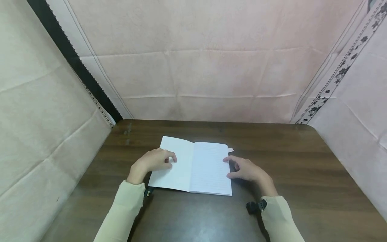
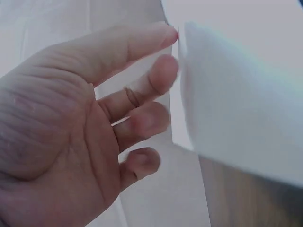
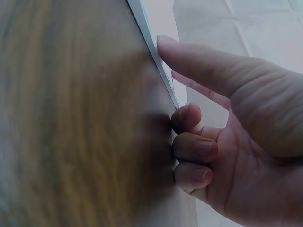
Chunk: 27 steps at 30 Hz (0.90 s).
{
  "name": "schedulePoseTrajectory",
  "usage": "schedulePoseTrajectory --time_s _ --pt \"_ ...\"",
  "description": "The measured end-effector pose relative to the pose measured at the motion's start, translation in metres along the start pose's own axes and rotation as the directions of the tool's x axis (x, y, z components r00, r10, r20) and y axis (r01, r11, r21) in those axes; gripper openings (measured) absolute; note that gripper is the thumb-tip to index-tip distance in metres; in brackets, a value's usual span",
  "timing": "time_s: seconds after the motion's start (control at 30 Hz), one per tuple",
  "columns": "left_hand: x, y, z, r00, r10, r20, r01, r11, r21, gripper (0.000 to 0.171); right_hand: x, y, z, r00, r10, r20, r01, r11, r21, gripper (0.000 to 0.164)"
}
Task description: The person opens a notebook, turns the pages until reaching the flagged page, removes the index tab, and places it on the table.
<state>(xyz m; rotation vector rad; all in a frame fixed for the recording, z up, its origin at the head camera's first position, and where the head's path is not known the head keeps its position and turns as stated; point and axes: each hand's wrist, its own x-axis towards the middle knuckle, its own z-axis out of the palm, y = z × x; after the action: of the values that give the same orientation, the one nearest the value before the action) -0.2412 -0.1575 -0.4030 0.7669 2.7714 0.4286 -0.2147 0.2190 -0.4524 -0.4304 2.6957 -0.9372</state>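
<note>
An open notebook [image 1: 208, 171] lies on the brown table, its left page [image 1: 173, 179] blank and its right page lined. Over the left page is my left hand [image 1: 154, 160], fingers loosely bent. In the left wrist view, the thumb tip and the nearest fingertip of that hand [image 2: 94, 109] are right at the edge of a white page [image 2: 232, 94]. My right hand [image 1: 248, 169] rests at the notebook's right edge, index finger and thumb spread apart on it. Seen from the right wrist, the thumb [image 3: 189, 56] touches the notebook's edge, and the other fingers bend beside it near the tabletop.
A small white tab [image 1: 231, 150] sticks out from the notebook's upper right side. The wooden table [image 1: 193, 218] reaches back to a pale cloth wall [image 1: 196, 74], with more cloth hanging at left and right. A black device [image 1: 254, 206] is strapped to the right wrist.
</note>
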Motion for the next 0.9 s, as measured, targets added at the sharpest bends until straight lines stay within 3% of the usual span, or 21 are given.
schedulePoseTrajectory --time_s 0.17,0.33,0.57,0.77,0.9 --pt "0.008 0.016 0.012 1.0 -0.007 0.024 0.005 0.996 0.091 0.029 -0.001 -0.002 0.0 1.0 0.014 -0.016 -0.014 1.0 0.004 0.059" --pt "0.016 0.034 0.025 0.998 0.06 0.033 -0.065 0.983 0.173 0.041 -0.002 -0.005 0.0 0.999 0.028 -0.02 -0.028 1.0 0.004 0.059" --pt "0.023 0.049 0.043 0.996 0.087 -0.025 -0.078 0.964 0.256 0.051 0.0 -0.006 0.002 1.0 0.022 -0.008 -0.022 1.0 0.001 0.058" --pt "0.021 0.068 0.052 0.993 0.115 -0.036 -0.098 0.948 0.302 0.072 -0.001 -0.007 0.001 1.0 0.027 -0.011 -0.027 0.999 -0.016 0.058" --pt "0.02 0.082 0.059 0.996 0.092 -0.008 -0.084 0.937 0.339 0.092 -0.001 -0.007 0.0 1.0 0.017 -0.021 -0.018 0.999 -0.039 0.058"
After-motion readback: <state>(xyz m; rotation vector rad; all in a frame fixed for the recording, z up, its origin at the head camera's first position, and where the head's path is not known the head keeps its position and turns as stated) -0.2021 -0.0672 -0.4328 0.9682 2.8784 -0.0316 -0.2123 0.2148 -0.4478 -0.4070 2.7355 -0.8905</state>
